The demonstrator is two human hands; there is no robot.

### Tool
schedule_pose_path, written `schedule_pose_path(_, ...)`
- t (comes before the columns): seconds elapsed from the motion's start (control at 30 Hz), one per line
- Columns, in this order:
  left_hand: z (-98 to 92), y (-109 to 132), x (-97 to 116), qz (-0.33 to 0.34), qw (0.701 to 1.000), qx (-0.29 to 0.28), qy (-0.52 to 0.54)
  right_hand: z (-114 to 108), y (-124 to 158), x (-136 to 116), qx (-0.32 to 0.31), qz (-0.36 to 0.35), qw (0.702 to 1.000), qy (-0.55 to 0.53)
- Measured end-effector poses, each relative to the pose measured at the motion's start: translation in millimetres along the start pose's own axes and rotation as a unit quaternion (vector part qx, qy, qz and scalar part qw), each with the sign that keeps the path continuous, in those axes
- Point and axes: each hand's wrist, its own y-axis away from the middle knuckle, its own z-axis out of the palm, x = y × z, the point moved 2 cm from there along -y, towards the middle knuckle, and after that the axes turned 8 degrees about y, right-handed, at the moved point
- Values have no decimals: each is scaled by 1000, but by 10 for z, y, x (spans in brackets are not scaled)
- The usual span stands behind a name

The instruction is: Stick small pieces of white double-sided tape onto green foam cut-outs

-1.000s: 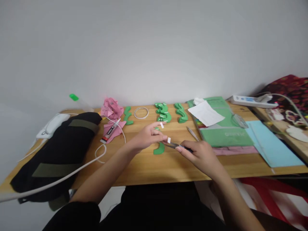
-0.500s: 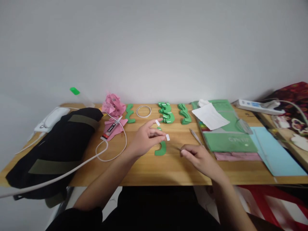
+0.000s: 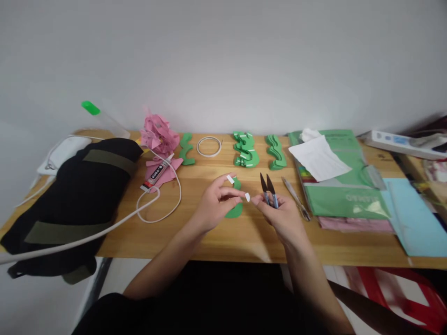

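My left hand [image 3: 218, 204] pinches a small white piece of tape [image 3: 247, 197] between thumb and a finger. Another white tape piece [image 3: 230, 179] sticks to its index fingertip. Under this hand a green curved cutout [image 3: 236, 211] lies on the table, partly covered. My right hand [image 3: 279, 214] holds thread snips [image 3: 268, 188], blades pointing away from me and apart. Its thumb and index fingertip are close to the pinched tape piece; whether they touch it I cannot tell. Farther back lie a stack of green cutouts with white strips [image 3: 246, 156] and a plain green stack [image 3: 277, 153].
Left are a black bag [image 3: 77, 190], a white cable [image 3: 179, 195], a glue tube [image 3: 157, 174] and crumpled pink paper [image 3: 159, 135]. A coiled wire [image 3: 209, 146] lies at the back. Rightward are a craft knife [image 3: 293, 195], a green folder [image 3: 363, 202] and a power strip [image 3: 405, 144].
My right hand has moved in toward my left hand, and the snips now stand upright in its grip, blades showing. The camera view has shifted slightly.
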Motion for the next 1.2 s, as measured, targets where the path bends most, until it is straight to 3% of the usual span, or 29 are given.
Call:
schedule_pose_path(0.43,9,-39,-10,-22,1000,8,0,30,-40,44,-29,-11,999,-10)
schedule_pose_path(0.67,15,-23,-45,2,1000,21,-17,61,-49,48,-41,-5,999,-31)
schedule_pose_path(0.87,76,37,-19,72,990,38,-119,55,-61,82,-40,-5,999,-30)
schedule_pose_path(1.03,89,68,34,72,989,43,-125,-13,-82,41,-25,-30,998,43)
schedule_pose_path(1.2,96,85,42,69,990,38,-113,-26,-81,61,-22,-56,997,38)
